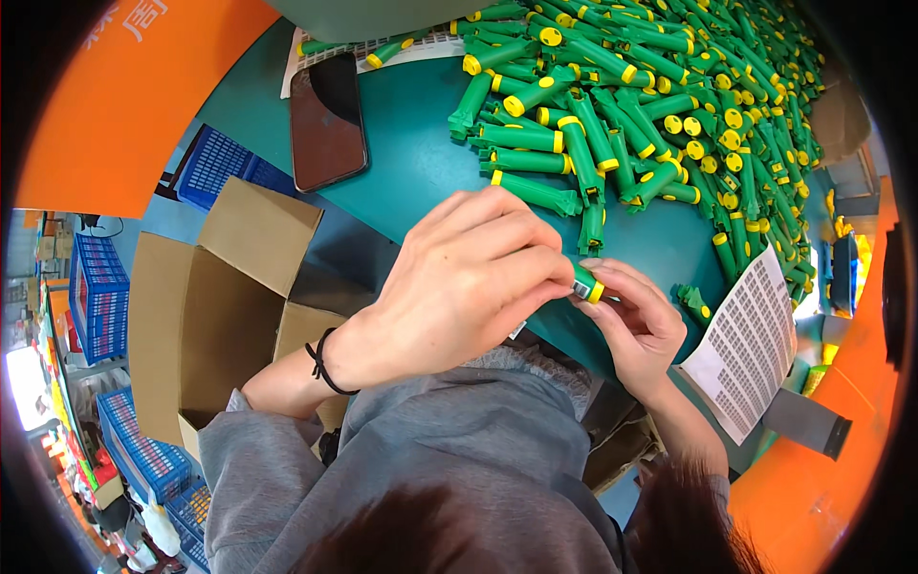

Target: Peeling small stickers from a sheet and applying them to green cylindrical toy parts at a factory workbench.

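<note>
Clamped between thumb and fingers, the right hand (639,323) grips a green plastic tube (586,275) by its yellow end; the left hand (473,273) pinches it from the opposite side, beside a small white label (579,288). Good handling here probably means a steady right pinch, the label square to the tube, and even thumb pressure. A printed label sheet (741,349) lies right of the grip, the tube heap (521,137) beyond it.

Yeah, you're pretty clearly in some kind of factory workshop: your green tabletop (411,120) holds a huge heap of matching green tubes (650,115) with yellow ends, plus there's an open cardboard box (158,335), blue plastic crates (100,297) off to your left and orange panels (105,105).
</note>
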`<state>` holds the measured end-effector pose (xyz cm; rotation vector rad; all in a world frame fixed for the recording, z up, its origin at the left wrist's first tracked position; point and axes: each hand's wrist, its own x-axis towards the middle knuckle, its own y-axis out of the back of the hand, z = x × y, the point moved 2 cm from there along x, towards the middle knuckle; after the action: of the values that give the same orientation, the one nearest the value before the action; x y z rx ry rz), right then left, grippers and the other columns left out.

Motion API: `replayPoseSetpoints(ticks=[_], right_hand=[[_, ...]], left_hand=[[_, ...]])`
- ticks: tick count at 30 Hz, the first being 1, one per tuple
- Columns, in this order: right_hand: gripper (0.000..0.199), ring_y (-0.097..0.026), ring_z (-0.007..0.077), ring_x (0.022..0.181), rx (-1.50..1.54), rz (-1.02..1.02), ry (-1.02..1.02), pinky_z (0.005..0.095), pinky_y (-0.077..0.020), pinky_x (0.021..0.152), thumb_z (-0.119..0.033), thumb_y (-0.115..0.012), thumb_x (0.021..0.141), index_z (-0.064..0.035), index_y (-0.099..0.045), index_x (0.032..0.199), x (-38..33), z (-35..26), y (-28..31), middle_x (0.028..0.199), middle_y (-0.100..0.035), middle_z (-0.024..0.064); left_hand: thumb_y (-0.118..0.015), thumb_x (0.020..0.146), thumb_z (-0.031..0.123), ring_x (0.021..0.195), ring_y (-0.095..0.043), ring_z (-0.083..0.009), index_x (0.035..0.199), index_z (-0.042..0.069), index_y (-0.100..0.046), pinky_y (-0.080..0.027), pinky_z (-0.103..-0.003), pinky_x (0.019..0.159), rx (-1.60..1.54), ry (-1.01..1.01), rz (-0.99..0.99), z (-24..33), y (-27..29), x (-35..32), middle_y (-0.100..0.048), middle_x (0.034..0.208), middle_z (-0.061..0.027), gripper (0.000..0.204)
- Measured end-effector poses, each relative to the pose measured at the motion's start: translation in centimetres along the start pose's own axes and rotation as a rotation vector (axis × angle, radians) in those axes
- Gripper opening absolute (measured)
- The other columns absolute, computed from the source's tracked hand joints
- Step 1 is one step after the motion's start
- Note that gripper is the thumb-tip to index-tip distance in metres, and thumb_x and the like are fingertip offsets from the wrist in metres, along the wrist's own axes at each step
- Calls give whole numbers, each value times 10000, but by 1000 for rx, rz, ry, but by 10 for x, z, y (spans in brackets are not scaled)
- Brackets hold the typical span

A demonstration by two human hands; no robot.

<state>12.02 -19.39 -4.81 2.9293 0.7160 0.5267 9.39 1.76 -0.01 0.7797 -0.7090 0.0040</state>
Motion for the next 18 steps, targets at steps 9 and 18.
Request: replayPoseSetpoints(ticks=[9,18], right_hand=[[316,-644,223,1054,131,11,-61,313,-562,881,106,-665,829,40,-647,1137,0,2,5,1195,-625,176],[321,-657,178,993,120,-87,-131,281,-569,835,91,-662,841,45,-640,1157,1,2,5,1211,-612,152]], left_hand=[[-799,718,82,833,-613,-219,955,95,-736,-506,-324,706,-92,27,-68,-5,-1,5,-677,914,-33,245],[-635,945,257,614,-544,-105,954,46,-704,-451,-276,564,-516,567,-446,1,-18,-1,-622,700,-105,222]])
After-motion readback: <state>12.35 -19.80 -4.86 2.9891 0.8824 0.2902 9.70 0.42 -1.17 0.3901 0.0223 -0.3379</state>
